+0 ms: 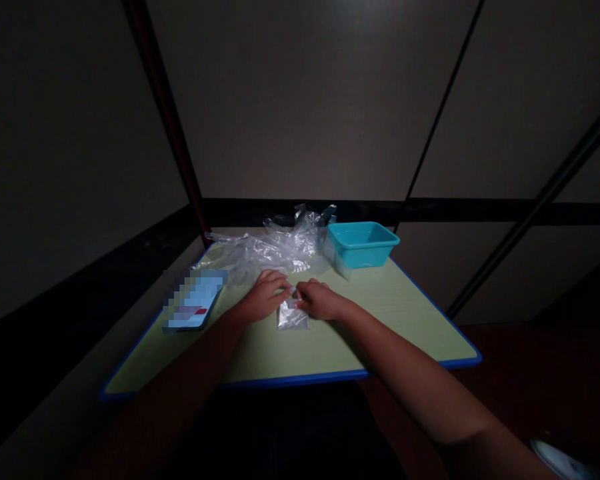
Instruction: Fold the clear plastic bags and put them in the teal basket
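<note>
A small clear plastic bag (293, 318) lies flat near the middle of the table, its top edge between my two hands. My left hand (266, 297) rests at the bag's upper left, thumb and fingers bent in on that edge. From the other side my right hand (317, 299) pinches the upper right of the bag. The fingertips of both hands almost meet. What the bag holds, if anything, is too small to make out.
Behind my hands spreads a heap of crumpled clear plastic bags (280, 247). A turquoise plastic basin (364, 253) stands at the back right. A phone-like device (200, 300), partly blurred out, lies at the left. The pale table (395, 320) has a blue edge, with panelled walls behind.
</note>
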`<state>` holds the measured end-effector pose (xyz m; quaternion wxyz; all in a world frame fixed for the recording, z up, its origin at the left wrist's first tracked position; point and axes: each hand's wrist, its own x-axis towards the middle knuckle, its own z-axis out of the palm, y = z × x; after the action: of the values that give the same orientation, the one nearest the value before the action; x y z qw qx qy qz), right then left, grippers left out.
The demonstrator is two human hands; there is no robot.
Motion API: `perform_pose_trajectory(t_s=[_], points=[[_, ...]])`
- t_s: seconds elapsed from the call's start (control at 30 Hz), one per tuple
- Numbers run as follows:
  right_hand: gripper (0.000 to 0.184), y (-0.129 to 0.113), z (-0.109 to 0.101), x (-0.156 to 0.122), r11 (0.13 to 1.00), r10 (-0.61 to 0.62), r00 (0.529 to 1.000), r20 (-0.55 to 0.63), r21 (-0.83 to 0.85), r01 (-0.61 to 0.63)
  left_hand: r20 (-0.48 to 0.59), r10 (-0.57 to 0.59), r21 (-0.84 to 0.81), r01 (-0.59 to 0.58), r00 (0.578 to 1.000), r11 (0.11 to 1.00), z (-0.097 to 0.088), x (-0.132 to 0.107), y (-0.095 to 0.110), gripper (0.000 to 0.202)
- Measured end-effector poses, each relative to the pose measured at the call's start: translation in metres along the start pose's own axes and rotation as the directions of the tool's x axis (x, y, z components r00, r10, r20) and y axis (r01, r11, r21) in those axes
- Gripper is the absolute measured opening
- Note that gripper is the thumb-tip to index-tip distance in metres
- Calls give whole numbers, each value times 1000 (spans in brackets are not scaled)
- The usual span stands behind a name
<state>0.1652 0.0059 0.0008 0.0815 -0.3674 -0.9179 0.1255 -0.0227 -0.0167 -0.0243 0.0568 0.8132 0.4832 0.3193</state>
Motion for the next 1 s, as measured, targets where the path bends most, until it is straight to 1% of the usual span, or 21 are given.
perform_pose_trajectory(t_s=[0.13, 0.23, 0.33, 0.47, 0.53, 0.57, 0.67, 0.73, 0.8, 0.83, 0.9, 1.0], points=[[8, 6, 0, 2, 989, -36, 999, -40, 143, 42, 97, 36, -166, -20, 995, 986, -1, 1, 5, 18], [11, 12, 2, 4, 935, -72, 995, -71, 342, 92, 135, 9, -281, 29, 991, 959, -4, 2, 10, 20], [22, 16, 3, 6, 814, -82, 993, -89, 568, 119, 169, -64, -385, 125, 984, 914, -8, 3, 13, 20], [38, 14, 3, 9, 578, 3, 993, -119, 811, 95, 193, -165, -500, 241, 967, 832, -12, 4, 14, 17], [42, 12, 1, 10, 468, 74, 990, -122, 881, 73, 184, -218, -564, 285, 958, 775, -13, 5, 14, 18], [42, 11, 0, 10, 429, 118, 986, -115, 902, 54, 167, -255, -600, 303, 952, 740, -12, 5, 13, 20], [41, 10, -2, 10, 365, 249, 965, -85, 931, -12, 102, -382, -712, 335, 918, 616, -10, 6, 12, 26], [37, 11, -3, 10, 347, 314, 946, -76, 937, -40, 80, -438, -768, 336, 895, 546, -8, 7, 13, 29], [34, 13, -2, 12, 350, 363, 928, -84, 935, -53, 61, -456, -802, 315, 888, 507, -7, 7, 14, 29], [32, 14, -1, 13, 365, 386, 918, -96, 929, -56, 47, -456, -814, 299, 889, 498, -7, 7, 14, 28], [27, 17, 2, 15, 441, 420, 892, -165, 897, -42, 29, -451, -827, 275, 892, 491, -6, 7, 16, 25], [22, 21, 5, 16, 622, 434, 835, -338, 783, -5, 25, -450, -834, 267, 893, 483, -6, 7, 17, 24]])
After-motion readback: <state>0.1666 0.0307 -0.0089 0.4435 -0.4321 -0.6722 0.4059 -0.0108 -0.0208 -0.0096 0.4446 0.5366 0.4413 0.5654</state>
